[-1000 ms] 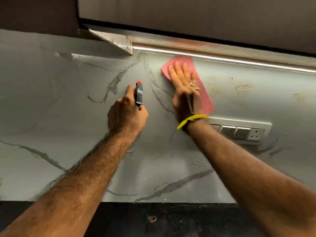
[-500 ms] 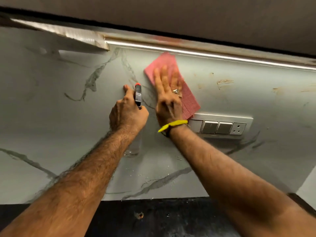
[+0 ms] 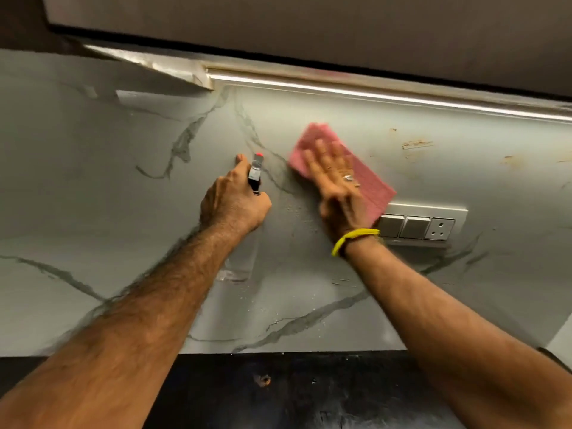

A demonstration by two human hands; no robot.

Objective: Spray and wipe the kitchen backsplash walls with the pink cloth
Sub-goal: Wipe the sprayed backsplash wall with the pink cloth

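- Black tabletop (image 3: 309, 394) lying nearest, below the wall.
- Left hand (image 3: 232, 202) clenching its grip round the spray bottle (image 3: 255, 176), nozzle aimed at the backsplash (image 3: 93, 212).
- Right hand (image 3: 337, 187), fingers flat, pressing the pink cloth (image 3: 371, 184) on the wall, right of the bottle, long axis slanting down-right to the switch plate (image 3: 433, 212).
- Stains (image 3: 416, 144) sitting further right, nearer the right hand; prob. the next wipe.
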